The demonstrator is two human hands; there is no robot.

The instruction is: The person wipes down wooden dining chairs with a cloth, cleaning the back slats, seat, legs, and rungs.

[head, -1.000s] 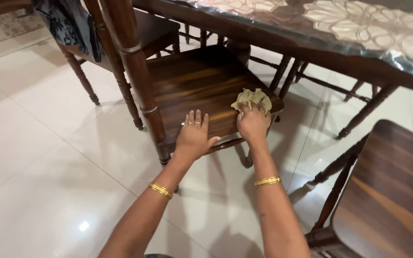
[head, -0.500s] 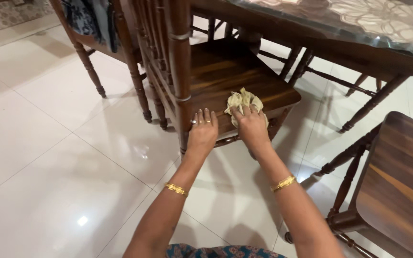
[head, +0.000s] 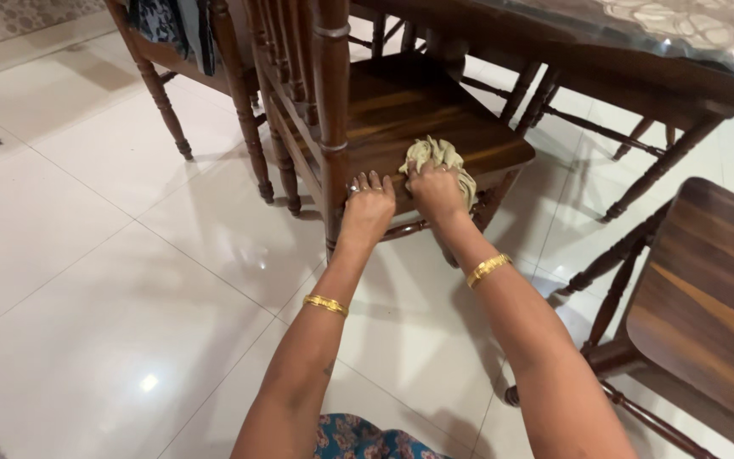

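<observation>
A dark wooden chair (head: 409,110) stands tucked partly under a dining table. My right hand (head: 437,194) presses a crumpled olive-yellow cloth (head: 439,155) onto the near edge of the chair seat. My left hand (head: 369,208) rests just beside it, fingers curled over the seat's front edge next to the chair's turned back post (head: 333,119). Both wrists wear gold bangles.
The dark table (head: 605,59) with a plastic-covered patterned top runs across the upper right. A second wooden chair seat (head: 707,289) is at the right. Another chair (head: 176,51) with dark fabric draped on it is at the upper left. The floor (head: 87,255) is glossy white tile.
The view has shifted closer to the chair's side. My right hand drew the cloth along the seat toward the near edge, and my left hand's fingers curled over the seat's edge.
</observation>
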